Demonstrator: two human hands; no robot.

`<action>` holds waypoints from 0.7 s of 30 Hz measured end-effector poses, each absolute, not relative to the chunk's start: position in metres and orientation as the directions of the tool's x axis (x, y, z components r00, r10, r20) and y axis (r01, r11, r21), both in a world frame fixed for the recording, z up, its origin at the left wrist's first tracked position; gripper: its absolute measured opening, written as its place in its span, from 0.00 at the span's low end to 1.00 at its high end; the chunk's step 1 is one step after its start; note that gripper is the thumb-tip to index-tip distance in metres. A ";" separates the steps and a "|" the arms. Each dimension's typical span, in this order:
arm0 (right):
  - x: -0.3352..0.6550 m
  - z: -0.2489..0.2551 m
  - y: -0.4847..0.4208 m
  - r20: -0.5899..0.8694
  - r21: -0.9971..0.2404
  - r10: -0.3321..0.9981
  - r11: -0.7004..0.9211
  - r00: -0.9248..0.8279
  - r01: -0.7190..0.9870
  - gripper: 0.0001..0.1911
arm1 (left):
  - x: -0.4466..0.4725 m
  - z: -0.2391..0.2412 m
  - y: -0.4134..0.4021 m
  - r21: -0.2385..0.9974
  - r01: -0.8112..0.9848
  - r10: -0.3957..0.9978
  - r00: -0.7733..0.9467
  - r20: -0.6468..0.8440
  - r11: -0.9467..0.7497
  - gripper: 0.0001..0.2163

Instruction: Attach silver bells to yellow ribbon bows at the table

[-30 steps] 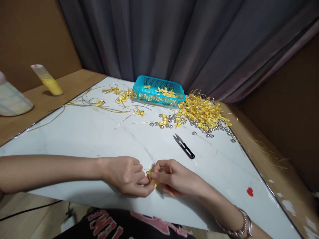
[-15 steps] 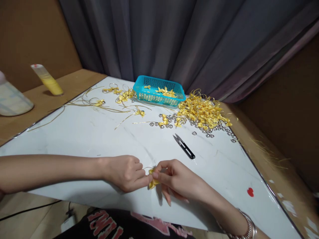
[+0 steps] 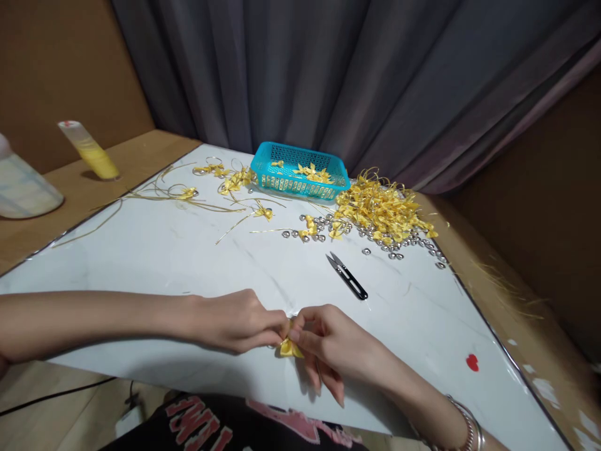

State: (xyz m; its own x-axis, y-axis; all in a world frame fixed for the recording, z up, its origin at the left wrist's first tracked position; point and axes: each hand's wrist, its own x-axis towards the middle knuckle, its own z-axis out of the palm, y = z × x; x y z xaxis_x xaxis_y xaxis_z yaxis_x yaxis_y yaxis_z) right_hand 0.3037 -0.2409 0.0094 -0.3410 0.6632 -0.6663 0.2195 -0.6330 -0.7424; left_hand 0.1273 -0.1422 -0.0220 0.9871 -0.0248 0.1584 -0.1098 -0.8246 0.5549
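Observation:
Near the front of the white tabletop, my two hands meet over a small yellow ribbon bow (image 3: pixel 291 349). My left hand (image 3: pixel 246 322) is closed, its thumb and fingertips pinched at the bow's left side; a bit of ring or cord shows just below them. My right hand (image 3: pixel 335 341) pinches the bow between thumb and forefinger, with its other fingers hanging loosely below. Fingertips hide the bow's middle. Black thread snips (image 3: pixel 347 277) lie on the tabletop beyond my right hand, blades pointing away.
A blue basket (image 3: pixel 300 183) holding yellow bows stands at the back. Right of it lies a heap of yellow bows (image 3: pixel 380 210) among silver rings (image 3: pixel 397 256). Gold cords (image 3: pixel 197 205) and bows spread left. A bottle (image 3: pixel 23 181) and a yellow-filled tube (image 3: pixel 96 153) stand far left.
My left hand has shifted slightly right and its fingers now pinch closer to my right fingertips. The bow has turned, its yellow tails now spreading downward. The thread snips stay put.

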 end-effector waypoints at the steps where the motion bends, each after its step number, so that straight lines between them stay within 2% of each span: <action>1: 0.303 0.010 -0.241 -0.671 -0.738 0.660 -0.635 -0.336 0.227 0.11 | 0.129 -0.019 -0.142 0.639 -0.073 0.001 0.993 0.116 -0.765 0.07; 3: 0.301 0.012 -0.241 -0.684 -0.729 0.657 -0.638 -0.317 0.250 0.11 | 0.131 -0.013 -0.140 0.768 0.007 0.038 0.999 0.022 -0.641 0.05; 6: 0.300 0.013 -0.242 -0.694 -0.720 0.659 -0.636 -0.291 0.278 0.10 | 0.134 -0.006 -0.138 0.853 0.132 0.056 0.991 -0.120 -0.505 0.04; 14: 0.304 -0.001 -0.247 -0.638 -0.770 0.691 -0.557 -0.340 0.312 0.06 | 0.135 0.000 -0.133 0.892 0.232 -0.007 0.967 -0.255 -0.388 0.05; 21: 0.302 0.002 -0.248 -0.614 -0.777 0.728 -0.488 -0.306 0.398 0.06 | 0.135 0.005 -0.135 0.854 0.254 -0.022 0.955 -0.296 -0.454 0.05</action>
